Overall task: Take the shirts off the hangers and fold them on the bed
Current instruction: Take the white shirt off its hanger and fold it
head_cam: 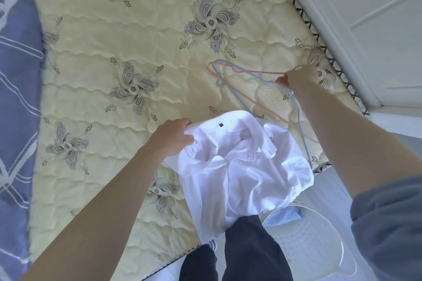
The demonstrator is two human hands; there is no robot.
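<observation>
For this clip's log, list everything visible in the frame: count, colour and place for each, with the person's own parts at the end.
mattress: one, pale yellow quilted with grey floral motifs, fills most of the view.
blanket: one, blue with white stripes, along the left edge.
hangers: two, one pink and one light blue, on the mattress at right.
white shirt: one, crumpled, near the mattress's near edge.
laundry basket: one, white perforated, on the floor at bottom right, light blue cloth inside.
left hand: grip on the shirt's edge.
right hand: grip on the hangers.
legs: dark trousers, bottom centre.
</observation>
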